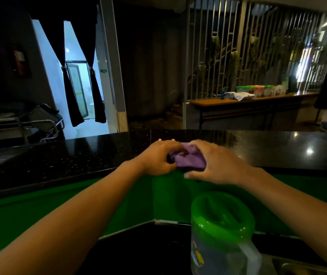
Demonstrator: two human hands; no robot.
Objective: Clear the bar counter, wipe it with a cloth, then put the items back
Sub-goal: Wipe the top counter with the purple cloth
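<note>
Head view is looking down past two bare forearms, and nearest of all, at about five o'clock, a clear plastic jug [221, 245] with a green lid is standing on the lower ledge beneath the bar — probably set there to keep it off the surface being cleaned. Just beyond it a green panel [79, 203] is rising to the edge of the black counter [59, 165], which is running across the middle of the frame and gleaming with reflected lights.

At the centre, both hands are meeting over a purple cloth [190, 158] lying on the counter close to its near edge. The left hand [158, 158] is curling its fingers round the cloth's left side, and the right hand [218, 163] is gripping the right side, thumb reaching toward the near edge. Held this way from both sides, the cloth is likely being bunched or folded into a pad for wiping — a judgement, since the folds are partly hidden.

Farther off, at two o'clock, a wooden side table [257, 100] is carrying coloured containers and a white rag. At ten o'clock, dark curtains are framing a bright doorway.
</note>
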